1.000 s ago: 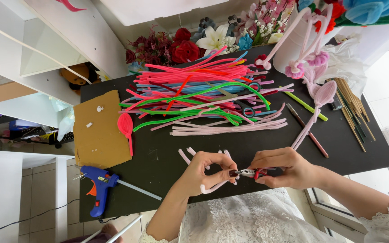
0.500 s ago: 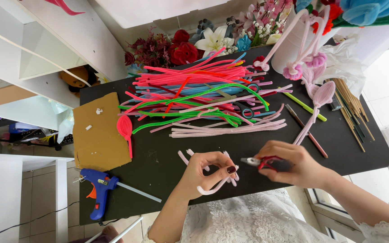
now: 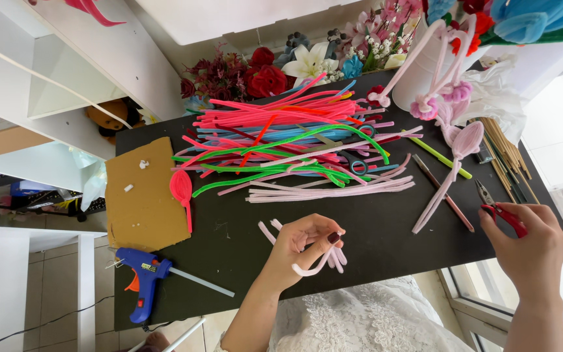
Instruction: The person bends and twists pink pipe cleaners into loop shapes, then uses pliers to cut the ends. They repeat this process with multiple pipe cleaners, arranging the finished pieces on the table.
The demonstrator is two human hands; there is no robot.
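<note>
My left hand (image 3: 302,248) pinches a short, curved piece of pale pink pipe cleaner (image 3: 313,266) above the black table (image 3: 229,261). Several more short pink pieces (image 3: 337,258) lie on the table just under it. My right hand (image 3: 528,248) is out at the right end of the table, closed around red-handled pliers (image 3: 502,210) whose metal jaws point away from me. The two hands are well apart.
A big heap of pink, green and blue pipe cleaners (image 3: 288,143) fills the table's far middle. A blue glue gun (image 3: 141,279) lies near left, beside a cardboard sheet (image 3: 144,195). Artificial flowers (image 3: 262,75), a white vase (image 3: 428,72) and wooden sticks (image 3: 503,156) stand at back right.
My right hand has swung the pliers away from my left hand to the right end of the table. My left hand stays put with the pink piece.
</note>
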